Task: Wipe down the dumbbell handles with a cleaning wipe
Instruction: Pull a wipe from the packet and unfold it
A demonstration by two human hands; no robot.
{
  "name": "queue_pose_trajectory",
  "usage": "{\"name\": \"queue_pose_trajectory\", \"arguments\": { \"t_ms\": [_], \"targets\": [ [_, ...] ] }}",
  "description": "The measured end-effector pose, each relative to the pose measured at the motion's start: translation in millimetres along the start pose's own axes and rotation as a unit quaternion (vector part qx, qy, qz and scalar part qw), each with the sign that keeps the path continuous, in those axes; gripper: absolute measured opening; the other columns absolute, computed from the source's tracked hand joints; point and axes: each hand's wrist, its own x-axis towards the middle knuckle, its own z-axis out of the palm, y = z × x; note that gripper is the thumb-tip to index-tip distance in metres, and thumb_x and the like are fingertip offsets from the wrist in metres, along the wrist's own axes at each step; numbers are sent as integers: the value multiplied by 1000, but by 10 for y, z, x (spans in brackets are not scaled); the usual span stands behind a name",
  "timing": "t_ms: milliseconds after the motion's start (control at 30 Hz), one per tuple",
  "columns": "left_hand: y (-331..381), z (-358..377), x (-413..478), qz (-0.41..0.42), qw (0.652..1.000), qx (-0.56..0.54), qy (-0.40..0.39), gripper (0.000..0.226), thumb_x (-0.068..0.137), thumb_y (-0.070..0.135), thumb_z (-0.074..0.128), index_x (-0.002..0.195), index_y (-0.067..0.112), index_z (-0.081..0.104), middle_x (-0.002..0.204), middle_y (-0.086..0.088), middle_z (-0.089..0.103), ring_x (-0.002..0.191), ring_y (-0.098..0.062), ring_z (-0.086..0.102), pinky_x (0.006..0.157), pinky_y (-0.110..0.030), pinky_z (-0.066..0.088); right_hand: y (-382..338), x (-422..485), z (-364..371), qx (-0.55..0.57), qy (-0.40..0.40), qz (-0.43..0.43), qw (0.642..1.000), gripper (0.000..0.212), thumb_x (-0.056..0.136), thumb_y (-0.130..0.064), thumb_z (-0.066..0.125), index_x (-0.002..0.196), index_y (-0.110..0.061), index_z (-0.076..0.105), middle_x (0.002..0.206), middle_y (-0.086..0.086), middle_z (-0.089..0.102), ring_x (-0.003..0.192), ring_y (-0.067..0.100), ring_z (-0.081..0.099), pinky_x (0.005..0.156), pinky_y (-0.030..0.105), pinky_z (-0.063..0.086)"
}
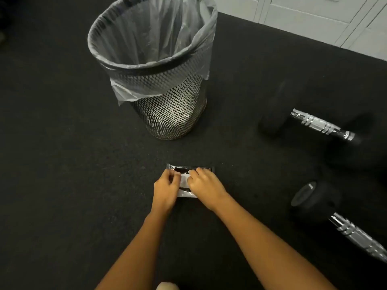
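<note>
A small dark wipe packet (181,169) with shiny sealed edges lies on the black floor in the middle of the view. My left hand (165,189) holds its left part with curled fingers. My right hand (204,186) lies over its right part, fingertips curled at a white strip (184,179) in the packet's middle. Two black dumbbells lie to the right: one farther off with a chrome handle (320,124), one nearer with its chrome handle (356,235) running toward the frame's right edge.
A black mesh waste bin (167,105) lined with a clear plastic bag stands just beyond the packet. The floor is black rubber matting. Pale cabinets (314,15) line the far right corner.
</note>
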Motion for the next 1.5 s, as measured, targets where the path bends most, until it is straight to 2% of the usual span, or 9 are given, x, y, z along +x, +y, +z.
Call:
{"name": "queue_pose_trajectory", "arguments": {
  "t_ms": [100, 200, 333, 533, 700, 867, 1133, 1233, 1500],
  "targets": [
    [-6, -4, 5, 2, 1000, 0, 2, 18, 95, 23, 50, 87, 10, 59, 78, -4, 58, 67, -8, 50, 53, -6, 39, -3, 42, -94, -56, 25, -28, 998, 19, 69, -9, 74, 86, -6, 68, 88, 9, 66, 84, 23, 62, 73, 31, 50],
    [-3, -2, -11, 3, 1000, -10, -3, 22, 95, 31, 49, 88, 13, 61, 82, -2, 63, 75, -10, 56, 58, -12, 40, -11, 96, -67, -70, 16, -62, 995, 25, 87, -1, 50, 112, 0, 56, 110, 15, 59, 104, 29, 54, 88, 37, 43],
    [1, -28, -47, 19, 1000, -10, -17, 23, 98, 30, 40, 97, 20, 61, 93, 2, 64, 85, -5, 57, 70, -15, 41, -3, 123, -87, -15, 34, -10, 999, 26, 88, -4, 51, 114, -2, 56, 113, 15, 58, 105, 28, 53, 87, 36, 43],
    [-193, 6, -87, 143, 967, 188, -91, 57, 79, 30, 47, 135, 19, 43, 140, 3, 34, 123, -9, 23, 106, -27, 22, 95, 124, -108, 106, 73, 44, 991, 27, 92, -15, 45, 115, -7, 55, 113, 10, 59, 99, 22, 58, 77, 31, 46],
    [-286, 41, -64, 191, 942, 264, -84, 83, 69, 60, 48, 143, 27, 31, 151, 3, 21, 132, -16, 15, 110, -33, 19, 134, 127, -164, 172, 71, 94, 978, 25, 93, -22, 44, 111, -11, 56, 113, 6, 56, 100, 20, 56, 74, 31, 43],
    [-276, 27, -61, 178, 954, 225, -88, 95, 61, 76, 46, 143, 34, 27, 149, 7, 22, 130, -13, 15, 109, -31, 18, 130, 140, -190, 260, 49, 158, 951, 18, 91, -29, 49, 100, -17, 59, 108, 0, 58, 95, 18, 58, 72, 31, 42],
    [-240, 92, -54, 162, 958, 227, -61, 83, 75, 55, 66, 144, 27, 30, 149, 5, 23, 132, -16, 15, 112, -36, 23, 175, 116, -268, 373, 27, 221, 901, 15, 91, -29, 49, 100, -20, 57, 102, 0, 65, 95, 19, 59, 73, 30, 40],
    [-236, 119, -49, 149, 959, 235, -60, 83, 75, 55, 66, 144, 27, 31, 149, 7, 22, 133, -16, 15, 112, -39, 25, 169, 125, -246, 452, 35, 254, 854, 12, 91, -27, 51, 97, -18, 57, 94, -1, 62, 90, 16, 57, 72, 29, 41],
    [-221, 152, -67, 145, 950, 274, -48, 86, 76, 54, 65, 146, 26, 25, 150, 4, 21, 135, -20, 16, 114, -38, 22, 138, 93, -205, 694, 108, 352, 619, 11, 92, -16, 49, 97, -10, 57, 99, 9, 63, 94, 21, 61, 82, 32, 51]
  ]
}}
